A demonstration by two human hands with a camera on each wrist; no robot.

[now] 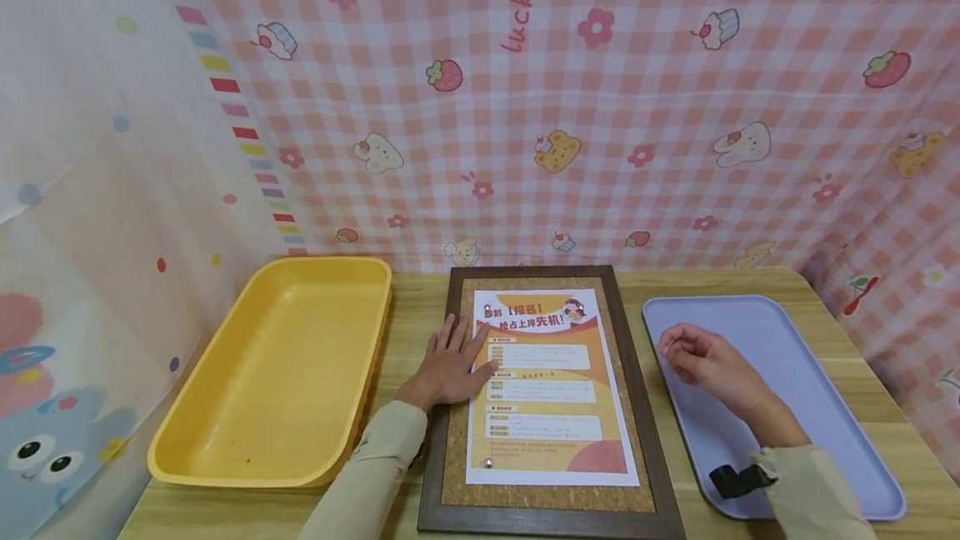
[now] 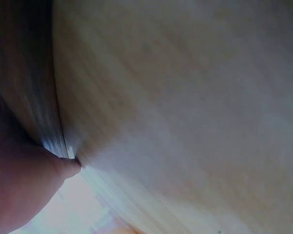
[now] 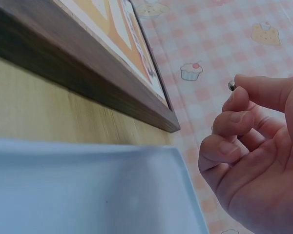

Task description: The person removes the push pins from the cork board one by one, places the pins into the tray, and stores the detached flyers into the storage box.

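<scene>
A yellow and orange printed poster (image 1: 543, 407) lies on a cork board (image 1: 551, 497) with a dark wooden frame (image 1: 442, 473). Small round metal thumbtacks show at both top corners and the bottom left corner. My left hand (image 1: 447, 369) rests with spread, straight fingers over the frame's left side and the poster's edge; part of that hand (image 2: 24, 185) shows in the left wrist view. Above the purple tray, my right hand (image 1: 708, 369) pinches a small shiny thumbtack (image 3: 231, 85) between thumb and index finger, the other fingers curled.
A deep yellow tray (image 1: 384, 290) stands left of the board on the wood-grain table (image 1: 408, 298). The shallow purple tray (image 1: 817, 407) lies to the right, with a small gap to the frame. A pink checked cloth (image 1: 487, 123) hangs behind the table.
</scene>
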